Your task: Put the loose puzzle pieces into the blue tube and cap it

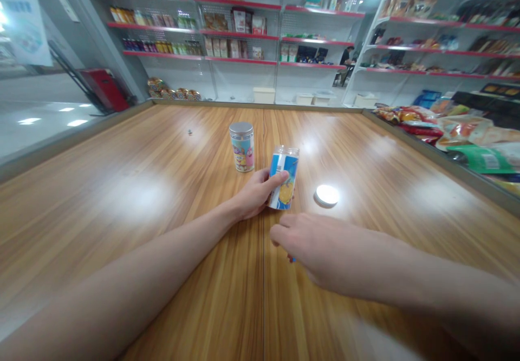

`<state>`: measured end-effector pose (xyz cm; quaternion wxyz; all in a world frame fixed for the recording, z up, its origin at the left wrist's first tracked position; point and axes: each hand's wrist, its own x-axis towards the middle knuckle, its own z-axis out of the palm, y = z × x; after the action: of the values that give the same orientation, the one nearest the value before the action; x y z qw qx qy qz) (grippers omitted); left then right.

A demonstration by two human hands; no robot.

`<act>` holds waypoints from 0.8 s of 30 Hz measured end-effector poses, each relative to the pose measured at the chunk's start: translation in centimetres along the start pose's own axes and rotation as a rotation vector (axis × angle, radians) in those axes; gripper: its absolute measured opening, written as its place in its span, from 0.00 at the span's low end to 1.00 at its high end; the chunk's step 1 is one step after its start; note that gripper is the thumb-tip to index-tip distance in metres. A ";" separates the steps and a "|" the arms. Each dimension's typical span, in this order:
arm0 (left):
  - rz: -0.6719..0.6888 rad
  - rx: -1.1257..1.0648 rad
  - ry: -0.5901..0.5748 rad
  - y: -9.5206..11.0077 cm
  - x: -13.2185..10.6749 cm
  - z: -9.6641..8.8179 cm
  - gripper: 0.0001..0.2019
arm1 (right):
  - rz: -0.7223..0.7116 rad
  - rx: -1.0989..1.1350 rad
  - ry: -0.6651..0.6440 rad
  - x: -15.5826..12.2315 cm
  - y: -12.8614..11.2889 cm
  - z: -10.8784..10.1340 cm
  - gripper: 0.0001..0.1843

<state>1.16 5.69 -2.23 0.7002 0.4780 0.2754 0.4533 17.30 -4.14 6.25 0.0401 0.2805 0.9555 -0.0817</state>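
Observation:
My left hand (260, 193) is wrapped round a clear jar (283, 179) with a blue label showing yellow fruit. The jar leans slightly and its top is uncovered. Closer to me, my right hand (309, 242) hovers over the table with its fingers curled inward. A small red and blue thing (292, 258) shows just below those fingers; its kind is too small to tell. To the right of the jar lies a round silvery lid (326, 195), bright with glare. Behind my left hand stands a second jar (242, 147), upright, with a cartoon label and a silver lid on.
The wooden table (122, 253) has a raised dark rim (260, 104). A tiny object (189, 132) lies at its far left. Snack bags (455, 128) are heaped beyond the right rim. Stocked shelves (239, 36) line the back wall, and a person (346, 60) is far off.

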 end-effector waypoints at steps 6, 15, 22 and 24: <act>-0.004 -0.006 -0.001 0.2 0.0 0.2 0.26 | 0.083 0.068 -0.194 0.5 0.6 -0.1 0.12; 0.019 0.020 -0.056 0.2 -0.4 -0.2 0.24 | 0.029 0.007 -0.126 0.7 1.5 1.2 0.12; 0.271 0.231 -0.082 0.2 -1.0 -0.2 0.31 | -0.006 -0.008 -0.120 1.0 1.7 1.7 0.11; 0.325 0.292 -0.087 0.2 -1.0 -0.3 0.31 | 0.005 -0.023 -0.152 1.1 1.5 1.4 0.10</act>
<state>0.43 4.96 -2.25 0.5526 0.6313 0.2269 0.4946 17.24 -2.56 4.56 0.1157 0.2757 0.9498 -0.0918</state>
